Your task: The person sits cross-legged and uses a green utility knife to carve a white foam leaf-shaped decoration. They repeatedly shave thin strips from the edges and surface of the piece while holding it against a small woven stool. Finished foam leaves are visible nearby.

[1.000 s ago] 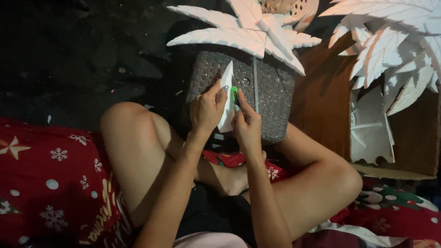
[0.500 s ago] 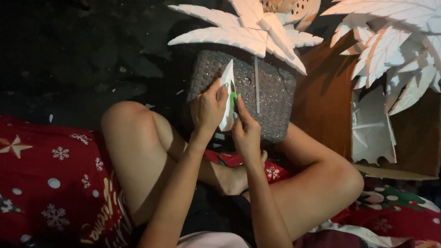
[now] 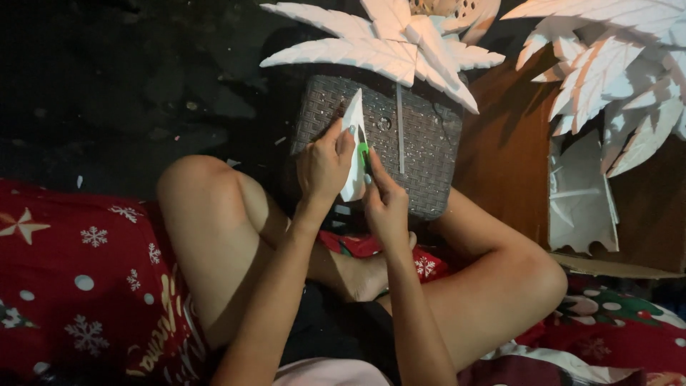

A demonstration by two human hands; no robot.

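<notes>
My left hand (image 3: 323,166) grips a pointed white foam piece (image 3: 353,121), held upright in front of me with its tip up. My right hand (image 3: 386,200) holds a small green-handled cutter (image 3: 364,153) against the right edge of that foam piece. Both hands meet just above my crossed legs. Behind them stands a grey woven basket (image 3: 421,150). Finished white foam leaves (image 3: 371,43) lie on top of the basket.
More white foam leaves (image 3: 614,64) and a cut foam sheet (image 3: 579,200) rest on a brown board (image 3: 500,150) at the right. A red cloth with snowflakes (image 3: 78,271) covers the floor under my legs. Dark ground lies at the upper left.
The foam piece and both hands have shifted only slightly; my right hand with the cutter has moved a little along the foam's edge.
</notes>
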